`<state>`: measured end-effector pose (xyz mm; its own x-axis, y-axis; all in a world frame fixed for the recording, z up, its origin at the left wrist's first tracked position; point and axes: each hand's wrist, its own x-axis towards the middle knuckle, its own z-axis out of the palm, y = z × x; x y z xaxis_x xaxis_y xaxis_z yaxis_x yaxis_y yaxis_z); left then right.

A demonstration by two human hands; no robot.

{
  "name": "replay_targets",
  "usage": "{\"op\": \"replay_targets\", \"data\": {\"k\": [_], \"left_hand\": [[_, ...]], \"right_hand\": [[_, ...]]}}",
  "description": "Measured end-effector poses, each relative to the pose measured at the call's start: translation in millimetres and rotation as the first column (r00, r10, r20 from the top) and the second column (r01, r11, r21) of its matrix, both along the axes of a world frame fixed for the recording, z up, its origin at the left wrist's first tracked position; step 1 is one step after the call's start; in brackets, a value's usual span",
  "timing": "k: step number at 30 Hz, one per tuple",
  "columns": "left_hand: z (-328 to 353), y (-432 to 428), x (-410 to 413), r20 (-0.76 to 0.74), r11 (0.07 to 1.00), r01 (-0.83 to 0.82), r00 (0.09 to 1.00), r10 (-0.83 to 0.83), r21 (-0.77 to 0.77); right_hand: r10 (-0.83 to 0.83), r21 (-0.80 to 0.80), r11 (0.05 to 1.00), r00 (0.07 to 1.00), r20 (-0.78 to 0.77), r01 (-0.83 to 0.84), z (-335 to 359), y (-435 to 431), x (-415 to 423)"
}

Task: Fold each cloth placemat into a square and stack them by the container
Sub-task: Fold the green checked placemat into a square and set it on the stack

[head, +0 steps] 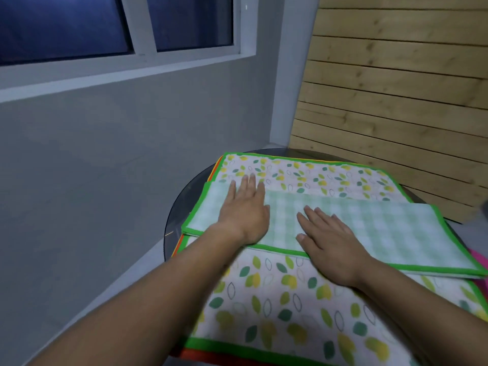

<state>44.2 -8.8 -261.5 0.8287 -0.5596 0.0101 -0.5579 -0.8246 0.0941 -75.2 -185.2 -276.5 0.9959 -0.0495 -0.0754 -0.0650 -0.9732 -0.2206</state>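
The left hand lies flat with straight fingers, pressing the left end of the folded green-checked placemat. The right hand also lies flat and grips nothing, resting on that placemat's near edge toward the middle. Leaf-print placemat shows both beyond the folded one and nearer than it. Below the folded placemat's left end, orange edges stick out over the round dark counter.
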Motion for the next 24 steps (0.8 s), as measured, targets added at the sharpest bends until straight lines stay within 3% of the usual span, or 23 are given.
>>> {"op": "replay_targets", "data": {"k": [2, 4, 8, 14, 20, 24], "left_hand": [[-2, -17, -19, -0.054, 0.985, 0.146, 0.987, -0.151, -0.090], [-9, -23, -27, -0.096, 0.981, 0.175, 0.979, -0.182, -0.081], [-13, -26, -26, -0.146, 0.995, 0.099, 0.985, -0.094, 0.023], [-8, -48, -31, -0.084, 0.999, -0.029, 0.996, 0.027, -0.023], [-15, -46, -33, -0.101, 0.998, -0.052, 0.993, 0.055, 0.038], [-16, -47, -33, -0.106, 0.997, -0.053, 0.993, 0.059, 0.059]], "right_hand": [[-0.004, 0.041, 0.999, 0.999, -0.035, 0.005, 5, -1, 2], [-0.022, 0.109, 0.994, 0.998, -0.052, 0.028, 17, -7, 7], [-0.076, 0.034, 0.997, 0.997, 0.008, 0.076, 24, -33, 24], [-0.161, -0.036, 0.987, 0.985, -0.059, 0.159, 5, -72, 16], [-0.350, -0.069, 0.936, 0.935, -0.058, 0.346, 3, -140, -9], [-0.375, -0.061, 0.927, 0.926, -0.056, 0.371, 1, -151, -13]]}}
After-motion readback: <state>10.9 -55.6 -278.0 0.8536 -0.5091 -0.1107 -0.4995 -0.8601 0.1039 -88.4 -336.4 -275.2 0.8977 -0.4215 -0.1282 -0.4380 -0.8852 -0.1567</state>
